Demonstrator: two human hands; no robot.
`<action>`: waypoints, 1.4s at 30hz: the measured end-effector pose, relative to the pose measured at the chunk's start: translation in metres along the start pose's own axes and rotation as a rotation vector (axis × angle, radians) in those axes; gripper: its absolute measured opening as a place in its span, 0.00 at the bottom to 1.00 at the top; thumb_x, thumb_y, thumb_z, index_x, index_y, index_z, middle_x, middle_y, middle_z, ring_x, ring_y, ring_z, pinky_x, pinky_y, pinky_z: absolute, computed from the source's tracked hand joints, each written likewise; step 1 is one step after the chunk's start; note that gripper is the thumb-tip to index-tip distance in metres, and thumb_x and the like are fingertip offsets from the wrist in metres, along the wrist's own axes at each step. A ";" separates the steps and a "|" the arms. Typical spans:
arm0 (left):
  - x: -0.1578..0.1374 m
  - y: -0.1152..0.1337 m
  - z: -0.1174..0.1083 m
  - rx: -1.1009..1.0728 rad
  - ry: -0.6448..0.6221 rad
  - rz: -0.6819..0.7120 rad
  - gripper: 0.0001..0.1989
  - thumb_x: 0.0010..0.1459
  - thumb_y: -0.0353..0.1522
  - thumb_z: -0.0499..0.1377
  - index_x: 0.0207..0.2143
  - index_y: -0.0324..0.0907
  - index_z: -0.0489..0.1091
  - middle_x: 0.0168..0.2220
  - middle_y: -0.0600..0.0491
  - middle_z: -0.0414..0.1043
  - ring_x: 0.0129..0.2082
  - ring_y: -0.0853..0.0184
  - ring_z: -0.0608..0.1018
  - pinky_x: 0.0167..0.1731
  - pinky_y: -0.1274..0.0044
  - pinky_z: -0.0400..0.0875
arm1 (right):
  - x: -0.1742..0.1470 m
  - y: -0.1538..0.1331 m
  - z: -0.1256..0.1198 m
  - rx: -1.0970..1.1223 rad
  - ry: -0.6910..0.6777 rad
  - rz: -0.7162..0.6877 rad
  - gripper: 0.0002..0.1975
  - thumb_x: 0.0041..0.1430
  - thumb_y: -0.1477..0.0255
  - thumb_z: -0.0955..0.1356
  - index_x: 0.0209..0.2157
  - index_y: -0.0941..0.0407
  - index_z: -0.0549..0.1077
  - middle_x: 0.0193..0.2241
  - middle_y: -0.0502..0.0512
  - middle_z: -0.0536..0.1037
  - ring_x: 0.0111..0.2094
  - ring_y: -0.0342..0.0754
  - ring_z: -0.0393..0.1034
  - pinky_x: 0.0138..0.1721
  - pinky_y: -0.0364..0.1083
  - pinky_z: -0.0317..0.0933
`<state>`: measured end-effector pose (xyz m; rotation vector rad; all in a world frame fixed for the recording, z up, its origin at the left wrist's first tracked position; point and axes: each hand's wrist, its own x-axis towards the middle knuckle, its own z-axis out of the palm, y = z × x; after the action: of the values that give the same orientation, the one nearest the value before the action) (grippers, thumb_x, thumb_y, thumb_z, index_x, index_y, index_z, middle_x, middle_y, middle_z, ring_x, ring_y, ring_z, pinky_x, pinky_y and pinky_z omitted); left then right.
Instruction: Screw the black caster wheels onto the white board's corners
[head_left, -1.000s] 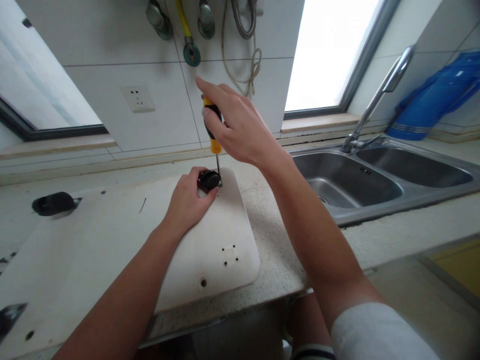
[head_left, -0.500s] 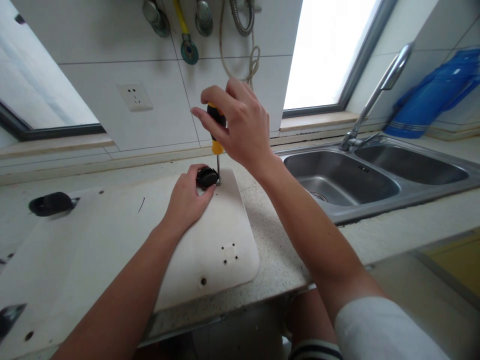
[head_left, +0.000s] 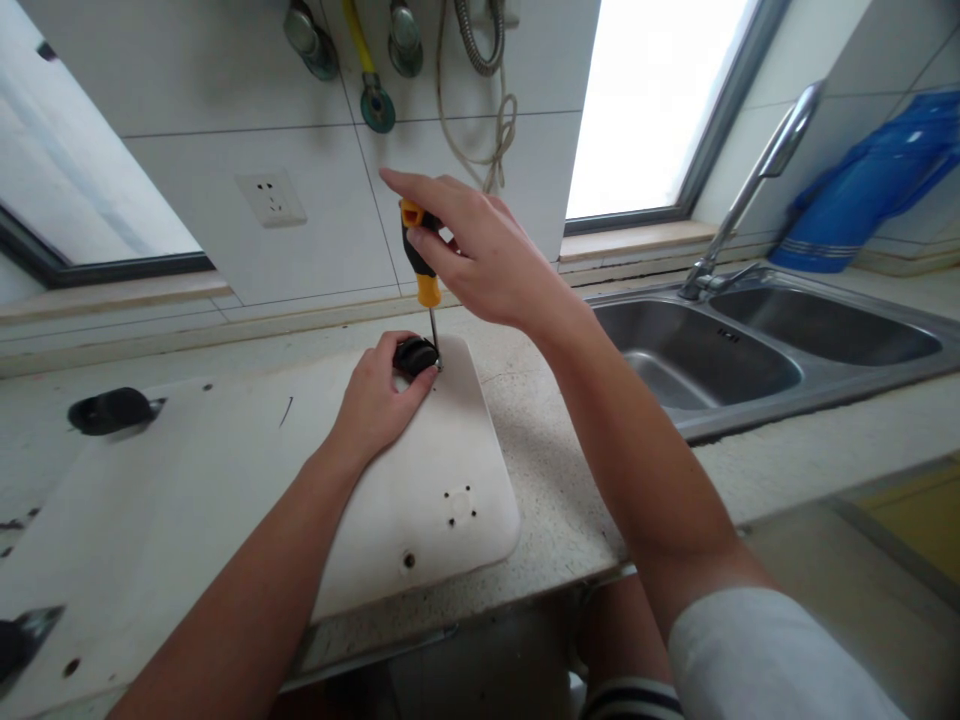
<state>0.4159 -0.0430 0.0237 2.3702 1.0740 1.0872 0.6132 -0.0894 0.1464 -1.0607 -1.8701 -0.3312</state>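
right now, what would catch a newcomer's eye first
A yellow-and-black screwdriver stands nearly upright in the right hand near a corner of the white board. Beside its tip, the left hand clasps a black caster wheel. A bright blue vessel sits behind the steel sink.

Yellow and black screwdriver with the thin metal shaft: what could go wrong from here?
The yellow and black screwdriver reaches down close to the left hand, so a slip might jab the thumb. The right hand has a finger stretched out beyond the screwdriver, which might tilt. If the left hand loosened, the rounded black caster might shift on the flat white board.
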 end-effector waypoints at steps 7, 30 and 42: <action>0.000 0.000 0.001 0.023 0.006 0.018 0.22 0.63 0.41 0.67 0.57 0.46 0.72 0.52 0.45 0.82 0.49 0.51 0.82 0.53 0.59 0.76 | -0.002 -0.011 0.003 -0.182 0.106 0.122 0.11 0.72 0.56 0.70 0.49 0.45 0.78 0.51 0.53 0.83 0.56 0.54 0.75 0.47 0.50 0.70; 0.000 -0.008 -0.007 -0.014 -0.087 0.019 0.22 0.68 0.41 0.64 0.60 0.44 0.72 0.50 0.46 0.81 0.40 0.58 0.79 0.47 0.62 0.75 | -0.004 0.000 0.007 0.001 0.090 0.123 0.13 0.71 0.54 0.69 0.51 0.44 0.77 0.46 0.52 0.84 0.51 0.52 0.77 0.49 0.48 0.71; 0.004 -0.026 0.000 -0.023 -0.072 0.143 0.30 0.72 0.36 0.58 0.74 0.43 0.64 0.61 0.41 0.74 0.61 0.52 0.77 0.67 0.56 0.72 | -0.002 0.005 -0.003 0.060 0.122 0.073 0.10 0.71 0.59 0.71 0.48 0.45 0.81 0.46 0.53 0.84 0.50 0.54 0.78 0.54 0.53 0.73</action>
<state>0.4043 -0.0221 0.0116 2.4794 0.8745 1.0465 0.6192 -0.0891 0.1449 -1.0423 -1.7189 -0.2891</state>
